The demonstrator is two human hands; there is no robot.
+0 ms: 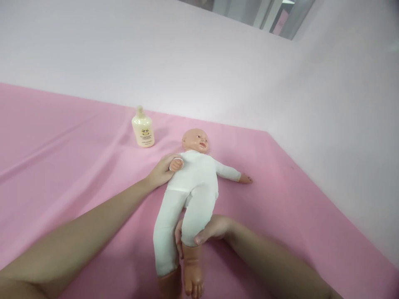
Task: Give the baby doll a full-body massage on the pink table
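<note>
A baby doll (197, 176) in white clothing lies on its back on the pink cover, head at the far end and bare feet toward me. My left hand (160, 172) is at the doll's side, closed about its bent arm; the doll's small fist (176, 164) shows beside my thumb, while most of my fingers are hidden. Lower down, my right hand (213, 229) wraps round one lower leg of the doll, just above the ankle. My thumb lies on the outer side and my fingertips show between the legs. The doll's other arm (230, 171) stretches out sideways.
A cream-coloured bottle (144, 132) with a dark printed label stands left of the doll's head. The pink cover (271, 187) has folds at left and a far edge beyond the doll. Behind it rises a pale wall (140, 54) with a window-like opening (249, 14) at the top.
</note>
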